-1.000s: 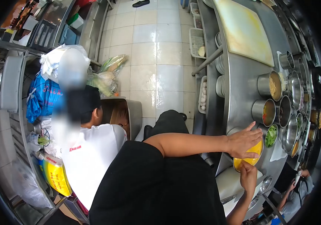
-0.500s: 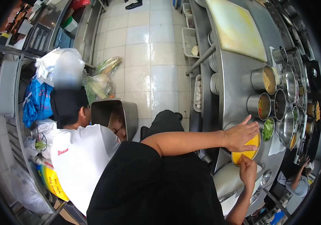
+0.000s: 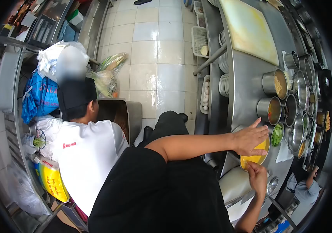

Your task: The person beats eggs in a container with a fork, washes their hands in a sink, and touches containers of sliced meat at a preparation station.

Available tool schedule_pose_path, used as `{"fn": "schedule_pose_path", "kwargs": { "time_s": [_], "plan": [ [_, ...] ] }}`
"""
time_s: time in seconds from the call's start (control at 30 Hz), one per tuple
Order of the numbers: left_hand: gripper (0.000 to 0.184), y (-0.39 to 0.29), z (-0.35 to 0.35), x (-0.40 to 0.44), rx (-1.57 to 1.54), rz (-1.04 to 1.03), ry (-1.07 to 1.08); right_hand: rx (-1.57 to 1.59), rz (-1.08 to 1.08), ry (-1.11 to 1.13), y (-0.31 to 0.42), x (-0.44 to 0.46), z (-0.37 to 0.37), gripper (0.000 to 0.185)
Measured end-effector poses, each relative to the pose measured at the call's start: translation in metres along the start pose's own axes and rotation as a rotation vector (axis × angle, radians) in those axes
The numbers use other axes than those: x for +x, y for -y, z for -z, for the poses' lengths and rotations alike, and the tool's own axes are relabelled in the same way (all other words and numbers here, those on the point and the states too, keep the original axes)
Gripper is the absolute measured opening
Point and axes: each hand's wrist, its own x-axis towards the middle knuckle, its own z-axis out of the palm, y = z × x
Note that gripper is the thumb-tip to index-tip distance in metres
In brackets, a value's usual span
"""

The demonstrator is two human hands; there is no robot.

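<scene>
A round metal bowl of yellow liquid [image 3: 256, 158] sits at the edge of the steel counter [image 3: 245, 93]. My left hand [image 3: 253, 140] reaches across from the left, fingers spread, palm down over the bowl's upper part and rim. At the bowl's lower edge, my right hand [image 3: 257, 178] is closed with its fingertips at the yellow liquid; whatever it grips is too small or hidden to name. Beside the bowl, near my left fingertips, is a small bowl of green leaves [image 3: 277, 134].
Metal pots [image 3: 269, 110], a pot of shredded food [image 3: 275, 83] and a cutting board [image 3: 249, 29] stand on the counter. A person in a white shirt [image 3: 90, 149] bends by a metal bin [image 3: 134, 116] at left. Another person [image 3: 305, 190] is at lower right.
My left hand stays spread over the bowl. My right hand remains closed at its lower edge, with a slight shift of the fingers. The co-worker at left has raised their head and shoulders slightly.
</scene>
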Motion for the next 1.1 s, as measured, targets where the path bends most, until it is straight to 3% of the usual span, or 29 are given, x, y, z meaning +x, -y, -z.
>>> {"fn": "schedule_pose_path", "kwargs": {
  "time_s": [0.1,0.17,0.23,0.33,0.47,0.57,0.63,0.83,1.03,1.1],
  "plan": [
    [0.081,0.0,0.0,-0.001,0.005,0.001,-0.004,0.098,-0.103,-0.129,-0.007,0.003,0.012,0.019],
    [0.081,0.0,0.001,0.0,0.001,0.01,0.034,0.039,-0.137,-0.158,-0.004,0.005,0.014,0.019],
    [0.08,-0.002,0.001,0.0,0.028,0.015,0.034,-0.247,-0.157,-0.207,-0.004,0.007,0.006,0.022],
    [0.079,-0.004,0.005,0.001,0.019,0.028,0.048,-0.289,-0.154,-0.132,0.011,0.006,-0.008,0.022],
    [0.079,-0.004,0.005,0.003,0.032,0.032,0.071,-0.101,-0.025,-0.123,0.001,-0.003,-0.002,0.02],
    [0.079,-0.003,0.003,0.002,0.05,0.025,0.058,-0.02,-0.065,-0.167,-0.007,-0.005,0.007,0.019],
    [0.079,-0.004,0.004,0.003,0.058,0.03,0.057,-0.025,-0.21,-0.129,-0.008,-0.003,0.013,0.019],
    [0.08,-0.004,0.003,0.004,0.078,0.032,0.068,-0.289,-0.165,-0.244,0.004,0.002,0.001,0.02],
    [0.077,-0.004,0.001,0.005,0.095,0.04,0.093,-0.139,-0.014,-0.174,-0.005,-0.003,-0.006,0.017],
    [0.074,-0.004,0.012,0.01,0.122,0.077,0.224,-0.208,-0.094,-0.241,-0.006,0.001,0.0,0.014]
  ]
}}
